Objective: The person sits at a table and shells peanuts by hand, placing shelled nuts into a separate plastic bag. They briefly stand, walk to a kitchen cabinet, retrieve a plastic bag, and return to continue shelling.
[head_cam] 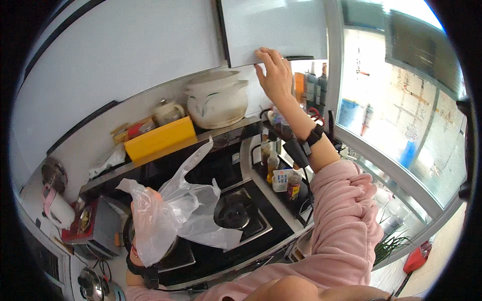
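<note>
My right hand (275, 75) reaches up to the lower edge of a white wall cabinet door (275, 30), fingertips on its face and thumb just beneath, near a dark handle strip (299, 58). My left hand (150, 210) is over the left side of the gas stove, mostly covered by a crumpled translucent plastic bag (188, 210). The bag's loose handles spread over the black stovetop. How the left fingers hold it cannot be made out through the plastic. Behind the left hand, a pan (130, 229) is partly visible on the left burner.
The right burner (233, 212) is bare. Above the stove stand a large ceramic pot (217, 101), a teapot (168, 112) and a yellow box (161, 139). Bottles and jars (293, 184) fill a rack at right, beside a window. A grey appliance (98, 229) stands left.
</note>
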Tool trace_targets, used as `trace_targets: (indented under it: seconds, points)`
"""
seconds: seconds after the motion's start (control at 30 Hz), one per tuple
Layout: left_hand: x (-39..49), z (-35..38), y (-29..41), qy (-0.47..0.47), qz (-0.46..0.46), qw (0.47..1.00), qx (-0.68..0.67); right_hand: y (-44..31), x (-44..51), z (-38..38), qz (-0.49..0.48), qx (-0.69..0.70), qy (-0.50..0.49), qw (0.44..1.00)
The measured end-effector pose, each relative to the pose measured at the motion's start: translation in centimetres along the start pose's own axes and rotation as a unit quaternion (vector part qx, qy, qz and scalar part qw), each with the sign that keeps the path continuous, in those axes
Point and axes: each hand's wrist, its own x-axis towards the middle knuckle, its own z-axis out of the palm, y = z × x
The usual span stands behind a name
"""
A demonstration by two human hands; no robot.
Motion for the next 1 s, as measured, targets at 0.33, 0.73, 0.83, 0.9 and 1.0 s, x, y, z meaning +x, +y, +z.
trace_targets:
  seconds: [0.33, 0.73, 0.83, 0.9, 1.0]
  points:
    - [-2.5, 0.2, -2.7, -0.059, -0.03, 0.992, -0.111, -2.7, -2.8, 0.3, 0.061, 0.006, -0.142, 0.988]
    - [-5.4, 16.2, -10.0, -0.401, -0.284, 0.787, -0.372, -15.4, -16.8, -28.1, 0.332, 0.308, -0.531, 0.716]
    - [-8.4, 21.7, -9.9, -0.446, -0.186, 0.814, -0.324, -16.4, -18.2, -36.0, 0.407, 0.132, -0.634, 0.644]
    - [-9.7, 24.9, -9.9, -0.339, -0.46, 0.67, -0.473, -17.3, -19.4, -42.0, 0.513, 0.118, -0.523, 0.671]
    - [-13.1, 29.2, -9.5, -0.241, -0.557, 0.663, -0.439, -19.7, -20.8, -50.4, 0.685, 0.031, -0.265, 0.678]
